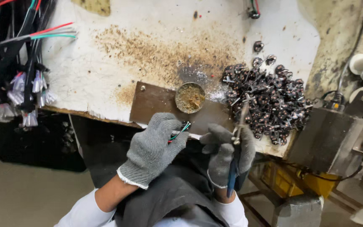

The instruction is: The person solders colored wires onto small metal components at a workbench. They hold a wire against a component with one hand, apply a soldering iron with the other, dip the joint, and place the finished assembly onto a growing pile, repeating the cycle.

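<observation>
Both hands wear grey knitted cloth gloves, coarse and matt: the left hand and the right hand. The thin wires in the left grip have smooth, glossy plastic sheathing. The tool in the right has dull bare metal up top and a smooth blue plastic handle. The worktop is chalky white, rough and rust-speckled. The brown plate looks matt, like board. The small parts are dark, glinting metal.
</observation>
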### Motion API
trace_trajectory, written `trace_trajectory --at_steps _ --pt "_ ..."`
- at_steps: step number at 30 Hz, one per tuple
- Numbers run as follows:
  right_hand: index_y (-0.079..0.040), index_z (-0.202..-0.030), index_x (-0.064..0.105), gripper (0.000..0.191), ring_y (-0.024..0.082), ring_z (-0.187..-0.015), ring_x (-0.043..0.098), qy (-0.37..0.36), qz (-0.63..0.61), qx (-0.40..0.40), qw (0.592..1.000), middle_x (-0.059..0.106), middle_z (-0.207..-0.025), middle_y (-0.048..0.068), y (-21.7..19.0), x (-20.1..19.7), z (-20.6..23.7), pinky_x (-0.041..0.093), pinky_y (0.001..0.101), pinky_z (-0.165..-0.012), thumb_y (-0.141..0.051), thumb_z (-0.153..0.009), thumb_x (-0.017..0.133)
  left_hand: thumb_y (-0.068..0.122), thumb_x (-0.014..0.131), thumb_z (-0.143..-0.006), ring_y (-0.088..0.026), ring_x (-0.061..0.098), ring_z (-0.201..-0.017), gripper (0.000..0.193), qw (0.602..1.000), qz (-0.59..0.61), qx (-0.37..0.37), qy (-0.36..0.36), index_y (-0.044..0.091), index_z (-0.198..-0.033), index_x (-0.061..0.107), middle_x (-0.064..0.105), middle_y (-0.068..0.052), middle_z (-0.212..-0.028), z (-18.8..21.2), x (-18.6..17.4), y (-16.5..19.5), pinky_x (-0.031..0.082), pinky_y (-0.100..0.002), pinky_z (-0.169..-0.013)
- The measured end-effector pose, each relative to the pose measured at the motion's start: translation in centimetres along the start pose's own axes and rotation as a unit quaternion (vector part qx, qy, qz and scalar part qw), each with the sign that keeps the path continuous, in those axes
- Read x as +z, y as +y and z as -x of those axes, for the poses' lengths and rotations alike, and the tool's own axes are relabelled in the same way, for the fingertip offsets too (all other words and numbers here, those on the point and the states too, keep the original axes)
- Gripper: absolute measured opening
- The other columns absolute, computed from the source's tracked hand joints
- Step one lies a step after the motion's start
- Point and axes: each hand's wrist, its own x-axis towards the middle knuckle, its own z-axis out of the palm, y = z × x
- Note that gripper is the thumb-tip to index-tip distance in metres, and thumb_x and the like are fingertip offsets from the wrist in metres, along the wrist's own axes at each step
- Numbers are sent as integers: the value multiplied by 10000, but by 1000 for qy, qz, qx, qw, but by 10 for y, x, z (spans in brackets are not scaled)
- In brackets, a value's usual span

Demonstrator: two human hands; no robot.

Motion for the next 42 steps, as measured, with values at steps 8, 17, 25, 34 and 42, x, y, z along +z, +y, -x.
trace_trajectory --at_steps 8,17,25,34,42 --pt "-52 -1307 465 336 335 -999 717 -162 131 -196 958 677 -1105 267 -12 -10 21 603 391 -840 -65 -1003 607 187 804 -888 -270 720 -776 273 994 13 -15 -111 98 -1122 695 619 -127 -1158 25 -9 -2 575 -366 -644" --pt "-115 -1456 383 497 141 -843 717 -79 -53 73 993 769 -1174 138 -11 -20 36 606 283 -765 35 -1059 641 140 780 -918 -338 728 -911 218 998 24 -23 -53 60 -1083 663 673 -135 -1121 25 -8 15 602 -382 -750" --pt "-88 -1555 334 775 246 -1027 728 -99 -94 72 988 681 -1189 197 2 -20 44 624 395 -914 86 -924 748 123 776 -916 -338 726 -960 213 995 74 -30 -66 44 -1079 663 669 -135 -1120 27 2 21 608 -370 -797" --pt "-27 -1497 402 725 234 -998 746 -151 -99 92 979 727 -1117 177 -1 -19 16 625 366 -889 73 -886 779 126 780 -893 -277 730 -789 134 991 56 -95 -78 66 -988 707 705 -102 -995 9 -9 28 580 -346 -675" --pt "24 -1414 475 473 187 -1057 739 -11 92 -86 992 740 -1130 148 5 15 -21 579 313 -973 49 -1005 712 160 746 -869 -230 712 -663 102 977 13 -202 -69 67 -908 732 696 -80 -884 -44 -21 17 557 -332 -602"
